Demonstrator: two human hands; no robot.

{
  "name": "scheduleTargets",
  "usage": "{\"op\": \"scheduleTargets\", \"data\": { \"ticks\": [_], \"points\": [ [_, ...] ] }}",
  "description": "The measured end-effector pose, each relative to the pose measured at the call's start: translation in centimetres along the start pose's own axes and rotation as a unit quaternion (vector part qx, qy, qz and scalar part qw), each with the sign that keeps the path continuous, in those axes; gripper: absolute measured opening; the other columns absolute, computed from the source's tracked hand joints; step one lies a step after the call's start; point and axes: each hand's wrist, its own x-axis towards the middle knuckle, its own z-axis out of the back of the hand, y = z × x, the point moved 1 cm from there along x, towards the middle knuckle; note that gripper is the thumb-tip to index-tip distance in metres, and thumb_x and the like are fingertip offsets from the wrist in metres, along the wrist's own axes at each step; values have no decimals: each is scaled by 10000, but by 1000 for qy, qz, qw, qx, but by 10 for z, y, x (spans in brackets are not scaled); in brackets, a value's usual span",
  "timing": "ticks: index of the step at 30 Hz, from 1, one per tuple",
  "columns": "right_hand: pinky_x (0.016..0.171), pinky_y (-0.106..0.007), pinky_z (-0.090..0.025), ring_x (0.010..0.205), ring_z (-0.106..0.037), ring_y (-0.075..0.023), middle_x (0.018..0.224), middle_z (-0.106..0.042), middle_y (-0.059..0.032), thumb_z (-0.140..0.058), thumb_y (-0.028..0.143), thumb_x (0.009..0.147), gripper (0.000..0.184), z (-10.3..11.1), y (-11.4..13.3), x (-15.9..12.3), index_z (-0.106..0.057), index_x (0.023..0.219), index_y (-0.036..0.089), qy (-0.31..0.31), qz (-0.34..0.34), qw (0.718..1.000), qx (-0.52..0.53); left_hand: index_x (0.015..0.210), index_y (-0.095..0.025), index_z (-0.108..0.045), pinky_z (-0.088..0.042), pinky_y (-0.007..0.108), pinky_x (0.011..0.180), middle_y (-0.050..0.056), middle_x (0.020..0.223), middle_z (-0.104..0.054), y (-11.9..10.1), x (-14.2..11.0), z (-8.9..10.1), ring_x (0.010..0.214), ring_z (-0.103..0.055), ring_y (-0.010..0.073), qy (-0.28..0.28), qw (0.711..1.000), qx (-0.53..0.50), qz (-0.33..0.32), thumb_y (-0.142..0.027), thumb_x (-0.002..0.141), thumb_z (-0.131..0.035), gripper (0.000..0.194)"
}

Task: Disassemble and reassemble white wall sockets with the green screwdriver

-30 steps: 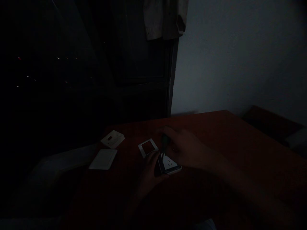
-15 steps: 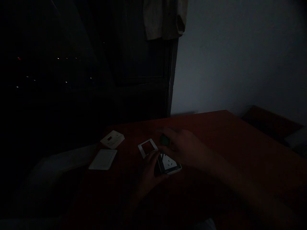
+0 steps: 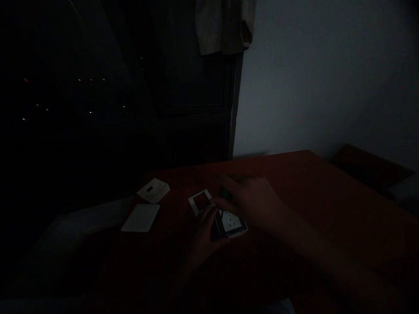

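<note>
The room is very dark. On a reddish-brown table [image 3: 294, 183] lies a white wall socket [image 3: 231, 223]. My left hand [image 3: 204, 237] grips its left edge and holds it down. My right hand [image 3: 250, 198] hovers just behind the socket, fingers curled round a small dark greenish tool handle [image 3: 224, 192] that points down at the socket. A white square frame [image 3: 201, 201] lies just left of my hands.
Two more white switch plates lie further left, one [image 3: 153, 190] behind the other [image 3: 140, 217]. A pale surface [image 3: 88, 218] borders the table's left edge. Behind stand a dark door [image 3: 196, 87] with cloth [image 3: 224, 26] hung on it and a pale wall [image 3: 327, 78].
My right hand has shifted slightly with the dark tool, which sits a little lower over the socket. My left hand and the plates have stayed put.
</note>
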Motion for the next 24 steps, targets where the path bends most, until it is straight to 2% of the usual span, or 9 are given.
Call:
{"op": "scheduleTargets", "data": {
  "ticks": [2,7,11,14,19,21,24],
  "points": [
    [595,-303,-411,815,-647,-239,979,-683,-88,-446,398,920,405,1,0,0,-502,1264,193,-7,-2,1000,-5,1419,-257,-321,-318,506,1096,108,1477,-352,0,0,0,1354,-330,324,-3,1000,0,1,-316,693,-764,852],
    [709,-282,-442,939,-633,-195,1202,-618,-85,-525,221,839,522,4,0,-2,-411,1348,198,11,46,995,84,1415,-271,-320,-330,504,1088,97,1475,-353,1,0,-2,1354,-329,321,-1,1000,-7,-4,-361,703,-756,840],
    [605,-285,-411,810,-652,-212,1046,-675,-81,-455,376,922,360,2,-2,1,-508,1240,215,8,-8,1000,3,1396,-269,-354,-315,525,1092,98,1479,-347,0,0,-1,1363,-311,331,-3,1000,-7,12,-294,682,-766,825],
    [572,-282,-382,768,-649,-225,952,-686,-83,-429,394,927,361,1,-3,2,-520,1214,194,1,-36,999,-34,1395,-262,-353,-316,499,1099,102,1475,-347,-2,1,0,1352,-332,311,0,1000,-11,4,-284,682,-767,824],
    [647,-269,-409,862,-638,-193,1150,-639,-100,-510,232,854,505,0,-6,0,-388,1340,169,3,23,998,64,1401,-267,-336,-326,491,1094,96,1473,-347,-1,0,-1,1349,-336,310,0,1000,-19,7,-329,693,-765,830],
    [633,-270,-406,832,-644,-191,1131,-646,-96,-501,287,884,466,-1,-6,0,-406,1328,182,3,15,998,54,1394,-267,-351,-325,493,1095,95,1481,-334,0,0,-1,1355,-328,311,-1,1000,-22,11,-306,694,-761,812],
    [576,-283,-387,729,-646,-203,1006,-676,-86,-430,392,930,403,-3,-7,3,-452,1286,204,-2,-33,999,-13,1383,-256,-378,-318,489,1099,98,1480,-340,-2,1,0,1352,-331,308,4,1000,-24,9,-276,677,-769,806]
  ]
}}
